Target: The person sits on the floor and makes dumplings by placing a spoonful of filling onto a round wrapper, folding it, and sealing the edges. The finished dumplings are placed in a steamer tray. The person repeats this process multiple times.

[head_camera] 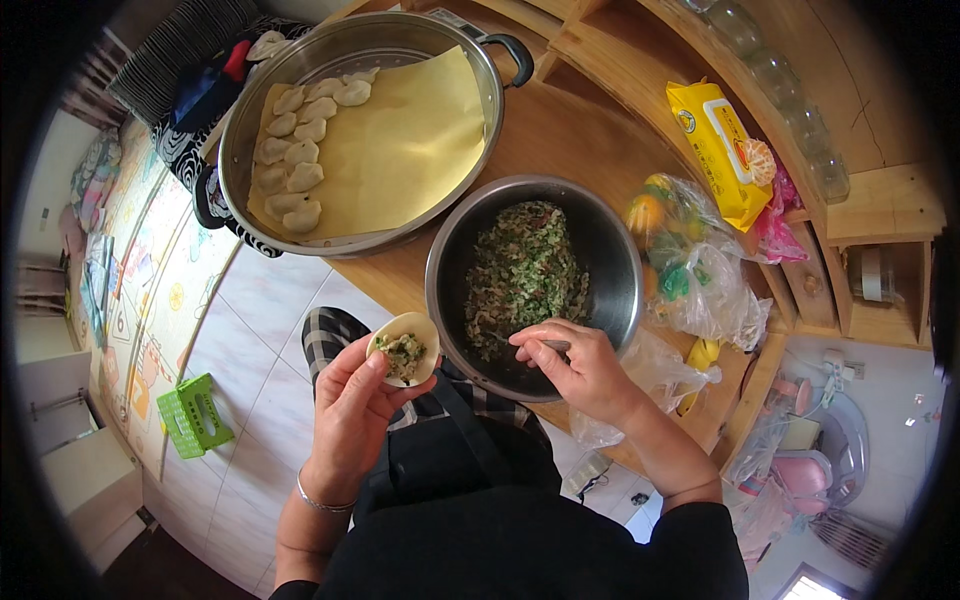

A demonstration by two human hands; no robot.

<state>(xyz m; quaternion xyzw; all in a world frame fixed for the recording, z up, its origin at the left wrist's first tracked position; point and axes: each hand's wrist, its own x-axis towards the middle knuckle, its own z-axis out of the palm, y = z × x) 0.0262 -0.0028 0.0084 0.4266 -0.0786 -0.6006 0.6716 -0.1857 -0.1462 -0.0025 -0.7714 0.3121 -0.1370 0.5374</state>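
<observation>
My left hand [356, 401] holds a round dumpling wrapper [431, 337] with a heap of green-flecked filling [402, 357] on its middle. Over the near right side of a steel mixing bowl [611, 247], my right hand [574, 365] grips a metal utensil [556, 346], probably a spoon, whose lower end I cannot make out. Chopped filling [529, 270] lies in that bowl. Beyond it stands a large steamer pot [491, 139] lined with a yellow sheet [405, 157]. Several folded dumplings [304, 177] rest in rows along the sheet's left side.
Right of the bowl are a plastic bag of oranges [675, 240], a yellow wipes pack [716, 150] with a peeled mandarin [756, 163] on it, and bananas [699, 364]. The pot's black handle [513, 60] juts rightward. A green step stool [193, 416] stands on the tiled floor.
</observation>
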